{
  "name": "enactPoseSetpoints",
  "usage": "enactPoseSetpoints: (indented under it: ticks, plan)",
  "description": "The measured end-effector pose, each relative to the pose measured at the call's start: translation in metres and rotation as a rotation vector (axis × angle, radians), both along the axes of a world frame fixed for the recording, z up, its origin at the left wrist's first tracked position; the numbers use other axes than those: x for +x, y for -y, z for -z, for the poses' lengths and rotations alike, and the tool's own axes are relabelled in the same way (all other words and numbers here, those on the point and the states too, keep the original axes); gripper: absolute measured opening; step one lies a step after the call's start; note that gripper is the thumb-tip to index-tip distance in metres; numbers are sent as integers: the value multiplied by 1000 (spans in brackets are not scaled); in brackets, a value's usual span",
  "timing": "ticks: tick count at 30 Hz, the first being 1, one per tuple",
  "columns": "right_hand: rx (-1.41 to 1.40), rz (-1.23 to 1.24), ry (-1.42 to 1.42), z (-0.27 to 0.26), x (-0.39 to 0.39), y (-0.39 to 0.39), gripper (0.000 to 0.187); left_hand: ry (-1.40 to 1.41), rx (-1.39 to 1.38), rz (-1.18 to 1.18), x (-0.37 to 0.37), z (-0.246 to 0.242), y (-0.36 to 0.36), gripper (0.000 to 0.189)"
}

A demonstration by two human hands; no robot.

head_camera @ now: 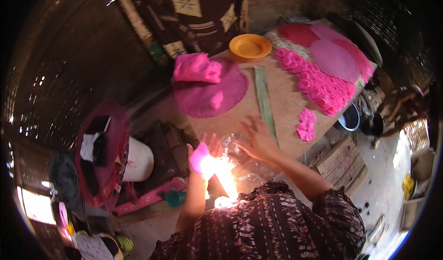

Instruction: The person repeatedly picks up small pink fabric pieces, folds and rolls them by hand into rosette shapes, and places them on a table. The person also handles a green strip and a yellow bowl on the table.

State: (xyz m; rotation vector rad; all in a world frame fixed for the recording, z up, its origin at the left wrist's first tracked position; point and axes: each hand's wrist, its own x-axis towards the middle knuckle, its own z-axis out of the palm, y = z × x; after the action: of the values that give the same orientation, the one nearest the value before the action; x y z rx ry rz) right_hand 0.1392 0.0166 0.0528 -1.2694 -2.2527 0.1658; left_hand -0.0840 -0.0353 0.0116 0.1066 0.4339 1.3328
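My left hand [207, 149] is raised at the table's near left edge, with a piece of pink material [200, 156] lying on or against its palm; bright glare hides part of it. To its right my right hand [258, 142] hovers above the table with fingers spread, holding nothing that shows. Clear plastic film [238, 146] lies between and below the hands. Beyond them, a round magenta mat [232, 90] carries a bunched pink bundle [193, 68] and a small pink piece [217, 100]. A green strip [264, 97] runs along the table. Two joined pink rosettes [306, 125] lie at the right.
Many ruffled pink rosettes [318, 87] and round pink sheets [334, 59] cover the table's far right. An orange plastic bowl [250, 47] stands at the back. A white bucket [138, 159] is at the left. At the far right, a person [403, 108] is near a dark basin [349, 118].
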Motion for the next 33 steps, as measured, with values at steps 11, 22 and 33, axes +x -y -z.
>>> enactPoseSetpoints:
  ticks: [11, 22, 33]
  plan:
    - [-983, -360, -1219, -44, 29, 4, 48, 357, 483, 133, 10, 42, -48, 63]
    - [-995, -71, -941, 8, 4, 20, 70, -150, -151, -145, 95, 31, -34, 56]
    - [-709, 31, -676, -26, 89, -44, 33, -1802, 778, 333, 142, 17, -16, 52]
